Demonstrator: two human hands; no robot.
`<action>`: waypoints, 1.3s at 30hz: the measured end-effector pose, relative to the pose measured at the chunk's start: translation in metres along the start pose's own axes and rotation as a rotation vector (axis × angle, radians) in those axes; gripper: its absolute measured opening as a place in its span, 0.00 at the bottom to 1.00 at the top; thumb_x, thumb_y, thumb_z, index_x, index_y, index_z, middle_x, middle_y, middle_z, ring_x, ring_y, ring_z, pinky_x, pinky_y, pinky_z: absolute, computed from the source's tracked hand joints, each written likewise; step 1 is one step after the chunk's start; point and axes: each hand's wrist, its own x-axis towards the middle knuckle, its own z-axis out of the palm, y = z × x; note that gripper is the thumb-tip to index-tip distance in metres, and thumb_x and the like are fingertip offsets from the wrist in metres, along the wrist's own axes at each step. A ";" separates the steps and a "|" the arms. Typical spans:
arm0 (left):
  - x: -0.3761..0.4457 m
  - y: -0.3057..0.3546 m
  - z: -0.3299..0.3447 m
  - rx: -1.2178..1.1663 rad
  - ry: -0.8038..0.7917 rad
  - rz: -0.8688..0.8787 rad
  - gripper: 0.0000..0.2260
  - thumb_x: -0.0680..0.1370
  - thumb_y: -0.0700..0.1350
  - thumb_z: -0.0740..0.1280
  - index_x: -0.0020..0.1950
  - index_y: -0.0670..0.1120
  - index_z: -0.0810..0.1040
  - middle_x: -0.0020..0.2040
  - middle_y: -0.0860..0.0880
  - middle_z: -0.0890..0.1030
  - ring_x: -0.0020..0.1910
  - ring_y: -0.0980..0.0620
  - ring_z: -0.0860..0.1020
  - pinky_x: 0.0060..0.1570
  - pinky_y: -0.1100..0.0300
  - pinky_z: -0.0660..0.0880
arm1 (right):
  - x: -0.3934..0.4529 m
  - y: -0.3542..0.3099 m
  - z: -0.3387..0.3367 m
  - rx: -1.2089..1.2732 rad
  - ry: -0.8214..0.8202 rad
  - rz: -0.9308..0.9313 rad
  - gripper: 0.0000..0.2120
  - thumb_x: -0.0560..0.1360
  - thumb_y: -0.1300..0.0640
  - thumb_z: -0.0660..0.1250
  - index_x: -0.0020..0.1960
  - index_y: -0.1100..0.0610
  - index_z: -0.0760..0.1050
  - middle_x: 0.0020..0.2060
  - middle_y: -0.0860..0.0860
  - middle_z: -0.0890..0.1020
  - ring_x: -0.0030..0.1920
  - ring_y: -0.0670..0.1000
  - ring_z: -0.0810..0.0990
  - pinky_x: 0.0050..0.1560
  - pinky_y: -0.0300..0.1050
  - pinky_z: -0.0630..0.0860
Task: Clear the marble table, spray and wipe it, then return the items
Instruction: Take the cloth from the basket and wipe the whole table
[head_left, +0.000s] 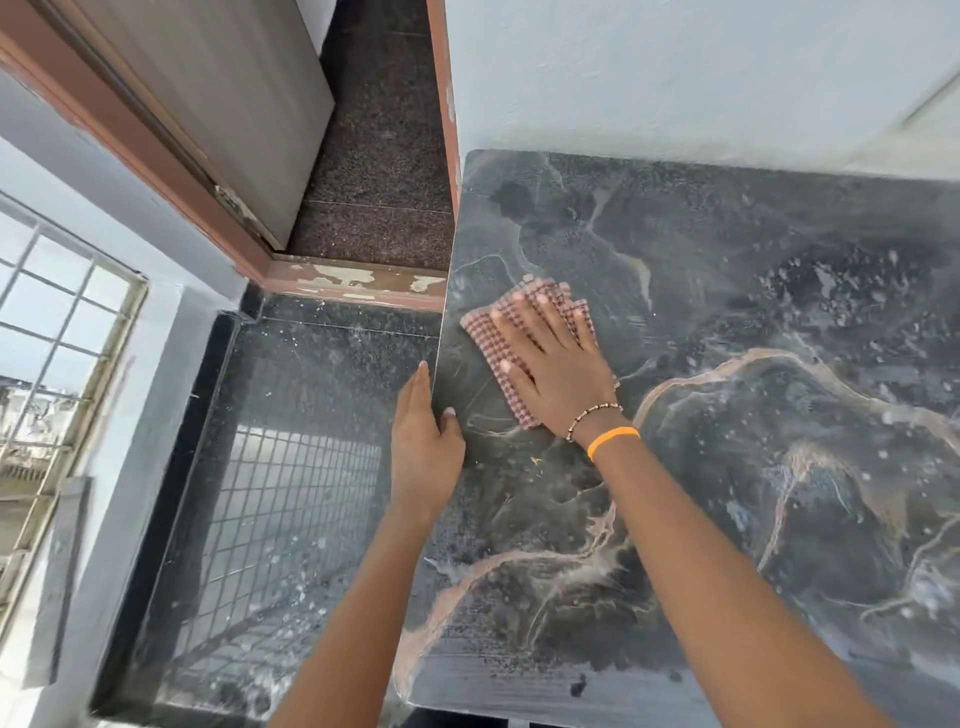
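Note:
The dark marble table (727, 312) with pinkish veins fills the right of the view. A pink chequered cloth (491, 338) lies flat on it near the left edge. My right hand (556, 374) presses down on the cloth with fingers spread. My left hand (423, 436) grips the table's left edge, thumb on top and fingers down the side. Nothing else stands on the table.
A pale wall (675, 78) runs behind the table. To the left lies a dark speckled floor (311, 415), a brown door frame (353, 286) with an open door (208, 104), and a barred window (57, 338).

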 end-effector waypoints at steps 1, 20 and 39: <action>0.004 0.005 0.004 0.020 -0.003 0.011 0.26 0.79 0.36 0.58 0.76 0.45 0.55 0.75 0.47 0.61 0.74 0.50 0.59 0.70 0.61 0.56 | 0.001 0.021 -0.003 0.007 0.002 0.082 0.28 0.76 0.42 0.40 0.75 0.45 0.48 0.77 0.49 0.53 0.77 0.53 0.49 0.74 0.58 0.43; 0.023 0.023 0.011 -0.009 0.121 -0.029 0.24 0.77 0.31 0.55 0.73 0.42 0.62 0.72 0.44 0.66 0.71 0.47 0.64 0.69 0.60 0.60 | 0.079 -0.033 -0.008 0.055 -0.022 -0.083 0.24 0.77 0.43 0.50 0.73 0.42 0.56 0.76 0.49 0.58 0.75 0.60 0.52 0.73 0.60 0.48; 0.057 0.041 0.025 0.095 0.149 0.026 0.28 0.73 0.26 0.51 0.73 0.41 0.62 0.73 0.45 0.65 0.73 0.51 0.63 0.66 0.71 0.56 | 0.082 -0.010 -0.010 0.090 0.079 0.133 0.26 0.79 0.48 0.49 0.75 0.45 0.48 0.77 0.48 0.52 0.76 0.59 0.50 0.71 0.66 0.40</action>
